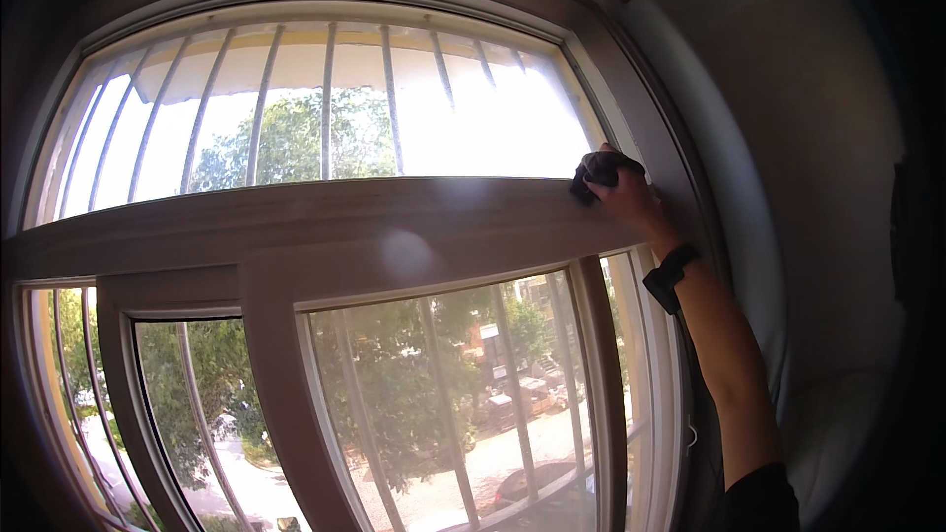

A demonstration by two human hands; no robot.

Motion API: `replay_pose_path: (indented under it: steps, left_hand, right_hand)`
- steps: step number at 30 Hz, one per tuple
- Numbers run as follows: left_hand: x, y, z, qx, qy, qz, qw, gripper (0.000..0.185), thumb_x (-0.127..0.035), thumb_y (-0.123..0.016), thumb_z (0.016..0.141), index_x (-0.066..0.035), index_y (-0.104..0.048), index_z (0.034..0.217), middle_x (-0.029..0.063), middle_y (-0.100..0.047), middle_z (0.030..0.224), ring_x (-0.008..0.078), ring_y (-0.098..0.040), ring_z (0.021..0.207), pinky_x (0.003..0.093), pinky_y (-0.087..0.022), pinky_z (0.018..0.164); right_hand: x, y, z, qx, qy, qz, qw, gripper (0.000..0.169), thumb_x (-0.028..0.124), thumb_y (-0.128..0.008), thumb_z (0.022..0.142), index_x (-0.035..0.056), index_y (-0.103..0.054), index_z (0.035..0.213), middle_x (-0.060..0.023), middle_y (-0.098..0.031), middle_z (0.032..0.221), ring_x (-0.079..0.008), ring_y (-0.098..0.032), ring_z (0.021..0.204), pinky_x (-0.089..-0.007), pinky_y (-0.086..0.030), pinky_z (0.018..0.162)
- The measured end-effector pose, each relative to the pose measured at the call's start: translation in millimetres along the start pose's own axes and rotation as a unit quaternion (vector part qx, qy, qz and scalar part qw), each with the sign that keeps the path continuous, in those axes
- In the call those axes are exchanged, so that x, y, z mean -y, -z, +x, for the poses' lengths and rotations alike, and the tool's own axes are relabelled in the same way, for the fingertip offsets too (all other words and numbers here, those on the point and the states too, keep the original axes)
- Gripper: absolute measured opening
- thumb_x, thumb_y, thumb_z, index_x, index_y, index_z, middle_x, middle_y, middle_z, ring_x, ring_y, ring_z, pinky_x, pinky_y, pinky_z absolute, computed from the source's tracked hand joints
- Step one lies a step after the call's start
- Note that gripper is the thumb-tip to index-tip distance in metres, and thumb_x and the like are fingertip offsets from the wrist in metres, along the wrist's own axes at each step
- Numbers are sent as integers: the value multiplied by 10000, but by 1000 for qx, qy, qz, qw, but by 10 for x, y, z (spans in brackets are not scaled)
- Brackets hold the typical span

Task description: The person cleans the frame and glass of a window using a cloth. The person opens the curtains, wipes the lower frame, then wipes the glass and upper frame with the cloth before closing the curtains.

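My right hand (628, 192) is raised at the end of an outstretched arm, closed around a crumpled dark cloth (604, 168). The cloth presses at the lower right corner of the upper window pane (355, 103), where the glass meets the horizontal frame bar (443, 210). A black watch or band (671, 278) circles the wrist. Below the bar are sliding window sashes, among them a right-hand pane (458, 399) that looks hazy. My left hand is out of view.
Metal security bars (327, 103) stand outside the glass. A pale curtain (732, 185) hangs along the window's right side, beside a shaded wall (813, 125). A small white hook (692, 434) sits near the lower right frame. Trees and a parked car (532, 484) show outside.
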State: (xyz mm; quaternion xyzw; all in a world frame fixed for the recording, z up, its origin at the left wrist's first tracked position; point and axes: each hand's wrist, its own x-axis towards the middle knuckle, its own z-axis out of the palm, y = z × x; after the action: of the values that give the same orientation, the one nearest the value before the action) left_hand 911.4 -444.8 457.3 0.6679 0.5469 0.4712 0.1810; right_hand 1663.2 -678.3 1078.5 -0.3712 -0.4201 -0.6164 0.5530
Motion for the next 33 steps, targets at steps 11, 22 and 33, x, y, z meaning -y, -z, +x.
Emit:
replay_pose_path:
  steps: [11, 22, 33]
  left_hand:
    - [-190, -40, 184, 37, -13, 31, 999, 768, -392, -669, 932, 8, -331, 1494, 262, -351, 1516, 423, -372, 1388, 475, -336, 1133]
    - [-643, -207, 539, 82, -57, 59, 993, 755, -388, -668, 931, 3, -345, 1489, 259, -362, 1510, 423, -379, 1382, 474, -341, 1128]
    - [-641, -59, 729, 79, -47, 78, 993, 741, -385, -668, 931, -1, -359, 1485, 256, -374, 1504, 424, -387, 1376, 474, -346, 1124]
  right_hand:
    - [20, 268, -47, 108, 83, 121, 983, 160, 150, -738, 875, 60, -655, 978, -95, -659, 975, -254, -657, 918, -359, -515, 831]
    - [-90, 138, 6, -46, -48, 139, 988, 283, 198, -810, 817, 70, -725, 1054, -122, -740, 970, -304, -720, 886, -334, -546, 809]
    - [-234, 16, 50, -9, -7, 73, 997, 297, 281, -842, 774, 77, -723, 955, -125, -727, 837, -306, -704, 780, -422, -539, 708]
